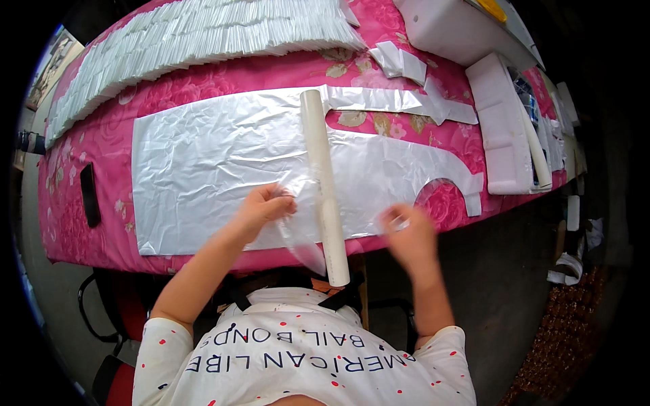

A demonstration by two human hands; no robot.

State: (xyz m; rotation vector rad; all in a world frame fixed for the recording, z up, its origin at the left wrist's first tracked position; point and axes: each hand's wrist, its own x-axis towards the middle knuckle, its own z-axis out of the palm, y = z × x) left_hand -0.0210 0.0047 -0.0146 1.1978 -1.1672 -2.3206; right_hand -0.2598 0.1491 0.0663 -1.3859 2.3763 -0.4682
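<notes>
A white thin plastic sheet [196, 169], apron-like with cut-out edges and strips at its right end, lies spread and creased across the table. Over it rests a pale, long tube [318, 162], its near end jutting past the table's front edge. My left hand [266, 206] is just left of the tube, fingers pinched on thin clear plastic film [301, 247] that hangs down toward the edge. To the right of the tube, my right hand [411, 237] is blurred by motion, its fingers closed around a small translucent bit of film [401, 224].
Long rows of folded white plastic packets [203, 34] line the far side of the pink floral tablecloth [68, 223]. A few loose packets [398, 62] lie nearby. White foam boxes [497, 128] stand at the right. A black flat object [89, 195] lies at the left.
</notes>
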